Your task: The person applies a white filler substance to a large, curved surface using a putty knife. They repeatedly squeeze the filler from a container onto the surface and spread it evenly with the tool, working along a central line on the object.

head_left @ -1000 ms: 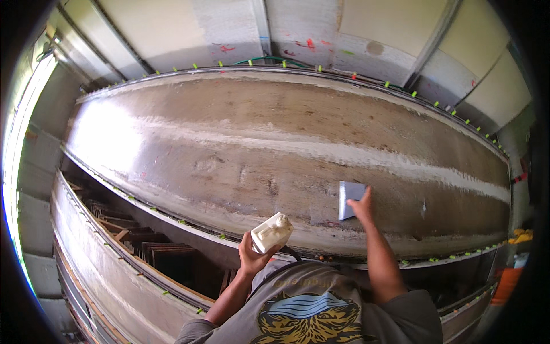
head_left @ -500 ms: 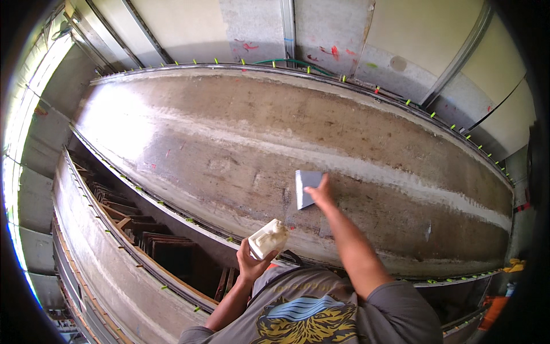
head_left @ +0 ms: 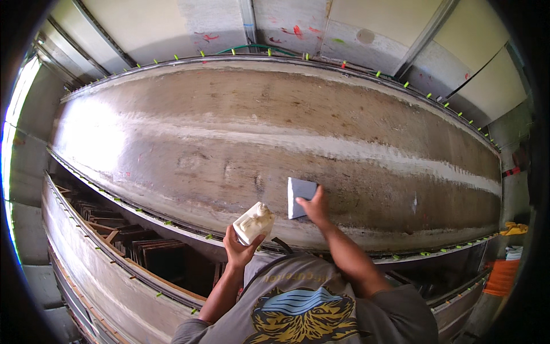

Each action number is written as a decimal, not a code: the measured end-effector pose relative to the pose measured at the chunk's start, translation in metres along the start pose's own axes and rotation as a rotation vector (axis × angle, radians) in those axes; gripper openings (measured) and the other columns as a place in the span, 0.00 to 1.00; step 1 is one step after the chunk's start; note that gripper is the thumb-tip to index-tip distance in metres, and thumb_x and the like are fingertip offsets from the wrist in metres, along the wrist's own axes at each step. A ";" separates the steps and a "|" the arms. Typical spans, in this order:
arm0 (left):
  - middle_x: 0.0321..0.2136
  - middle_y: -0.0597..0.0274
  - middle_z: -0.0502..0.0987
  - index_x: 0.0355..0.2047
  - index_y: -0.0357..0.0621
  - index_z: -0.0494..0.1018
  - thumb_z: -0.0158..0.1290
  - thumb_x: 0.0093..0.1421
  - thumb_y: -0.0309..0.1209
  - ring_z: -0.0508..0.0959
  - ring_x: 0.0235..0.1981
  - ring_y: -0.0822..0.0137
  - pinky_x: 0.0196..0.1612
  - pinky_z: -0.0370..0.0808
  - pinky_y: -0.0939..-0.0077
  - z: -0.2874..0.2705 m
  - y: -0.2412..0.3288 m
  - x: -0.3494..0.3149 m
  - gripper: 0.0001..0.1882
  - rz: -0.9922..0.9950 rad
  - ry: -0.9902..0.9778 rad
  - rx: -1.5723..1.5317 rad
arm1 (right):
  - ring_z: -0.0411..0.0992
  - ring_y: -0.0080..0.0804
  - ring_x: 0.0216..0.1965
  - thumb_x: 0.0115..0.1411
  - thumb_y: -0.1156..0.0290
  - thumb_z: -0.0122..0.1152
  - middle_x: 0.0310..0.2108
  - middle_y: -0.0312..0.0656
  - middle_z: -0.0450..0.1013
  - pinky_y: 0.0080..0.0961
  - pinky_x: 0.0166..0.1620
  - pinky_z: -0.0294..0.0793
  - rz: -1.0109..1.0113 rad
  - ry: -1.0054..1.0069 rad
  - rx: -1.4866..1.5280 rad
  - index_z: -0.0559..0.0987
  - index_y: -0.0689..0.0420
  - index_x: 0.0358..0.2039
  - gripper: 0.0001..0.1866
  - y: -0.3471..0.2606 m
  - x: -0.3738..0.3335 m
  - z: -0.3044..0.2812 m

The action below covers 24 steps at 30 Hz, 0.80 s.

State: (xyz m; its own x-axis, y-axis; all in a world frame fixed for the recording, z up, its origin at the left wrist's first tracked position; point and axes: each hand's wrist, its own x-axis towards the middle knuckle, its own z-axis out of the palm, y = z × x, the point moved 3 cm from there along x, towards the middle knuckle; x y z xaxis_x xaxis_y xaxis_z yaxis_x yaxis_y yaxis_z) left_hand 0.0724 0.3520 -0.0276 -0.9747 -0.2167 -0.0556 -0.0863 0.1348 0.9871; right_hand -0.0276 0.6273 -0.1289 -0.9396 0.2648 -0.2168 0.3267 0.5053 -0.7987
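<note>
My left hand (head_left: pixel 243 247) is wrapped round a cream plastic bottle (head_left: pixel 252 225). The bottle is tilted, its rounded neck end pointing up and away from me, over the near edge of a long, boat-shaped brown panel (head_left: pixel 229 97). To its right, my right hand (head_left: pixel 315 204) grips a flat grey pad (head_left: pixel 302 192) with a white left edge, thumb on top and fingers mostly hidden at its right side. The pad is at the near half of the panel, below a pale streak (head_left: pixel 355 149) running lengthwise. I cannot tell if it presses flat.
Small yellow-green clips (head_left: pixel 269 52) line the panel's rim. At the lower left, a second long panel (head_left: pixel 97 246) lies beside a dark gap with stacked boards (head_left: pixel 154 246). A pale wall (head_left: pixel 366 23) stands behind. Yellow (head_left: pixel 513 229) and orange cloth-like items (head_left: pixel 501 278) are at the right.
The view has shifted, so the panel sits higher and further left. My right hand has drawn the pad toward me across the panel. My left hand still holds the bottle.
</note>
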 end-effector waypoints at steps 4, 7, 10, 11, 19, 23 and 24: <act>0.46 0.53 0.79 0.51 0.32 0.68 0.74 0.48 0.29 0.79 0.48 0.66 0.54 0.75 0.69 -0.001 -0.003 -0.007 0.33 -0.001 -0.094 0.049 | 0.75 0.59 0.50 0.43 0.59 0.78 0.47 0.60 0.75 0.49 0.54 0.73 0.068 0.023 0.066 0.68 0.66 0.52 0.40 0.043 0.004 -0.022; 0.46 0.53 0.79 0.50 0.32 0.68 0.74 0.48 0.30 0.80 0.47 0.66 0.53 0.76 0.69 0.007 -0.005 -0.008 0.34 -0.018 -0.114 0.056 | 0.75 0.48 0.50 0.40 0.63 0.80 0.50 0.54 0.74 0.41 0.55 0.72 0.145 0.326 0.061 0.67 0.65 0.54 0.43 0.135 0.019 -0.114; 0.45 0.54 0.79 0.50 0.33 0.68 0.74 0.48 0.29 0.80 0.46 0.65 0.52 0.76 0.69 0.013 -0.010 -0.010 0.33 0.004 -0.106 0.041 | 0.74 0.51 0.54 0.45 0.69 0.78 0.55 0.59 0.71 0.41 0.56 0.73 0.282 0.282 -0.103 0.60 0.68 0.64 0.49 0.147 0.025 -0.215; 0.45 0.54 0.79 0.49 0.33 0.68 0.74 0.48 0.29 0.80 0.46 0.65 0.52 0.77 0.69 0.016 -0.012 -0.009 0.32 0.023 -0.110 0.028 | 0.75 0.54 0.52 0.47 0.69 0.77 0.52 0.60 0.73 0.43 0.54 0.74 0.203 0.259 -0.175 0.63 0.67 0.61 0.44 0.128 0.022 -0.221; 0.46 0.51 0.78 0.53 0.31 0.64 0.76 0.47 0.31 0.79 0.46 0.66 0.52 0.76 0.69 0.053 -0.043 -0.008 0.40 0.031 -0.223 -0.134 | 0.70 0.66 0.56 0.48 0.58 0.76 0.55 0.68 0.68 0.52 0.59 0.69 -0.008 -0.081 -0.038 0.59 0.68 0.64 0.50 0.027 -0.009 -0.033; 0.51 0.48 0.76 0.55 0.32 0.62 0.74 0.47 0.29 0.77 0.52 0.63 0.57 0.74 0.65 0.061 -0.048 -0.018 0.40 -0.004 -0.339 -0.154 | 0.66 0.59 0.60 0.46 0.58 0.78 0.59 0.64 0.66 0.46 0.62 0.66 0.135 0.130 -0.019 0.57 0.69 0.64 0.53 0.127 0.005 -0.094; 0.51 0.48 0.75 0.55 0.34 0.61 0.73 0.47 0.27 0.77 0.53 0.62 0.57 0.74 0.64 0.062 -0.048 -0.021 0.39 -0.026 -0.380 -0.109 | 0.69 0.53 0.57 0.44 0.59 0.79 0.56 0.60 0.68 0.45 0.58 0.69 0.146 0.257 0.029 0.63 0.68 0.59 0.48 0.152 0.004 -0.132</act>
State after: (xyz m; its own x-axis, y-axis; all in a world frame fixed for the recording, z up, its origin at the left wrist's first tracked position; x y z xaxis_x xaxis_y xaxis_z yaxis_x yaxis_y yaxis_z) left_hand 0.0843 0.4097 -0.0830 -0.9811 0.1578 -0.1120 -0.1092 0.0260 0.9937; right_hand 0.0320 0.8130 -0.1771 -0.8251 0.5342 -0.1838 0.4498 0.4243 -0.7859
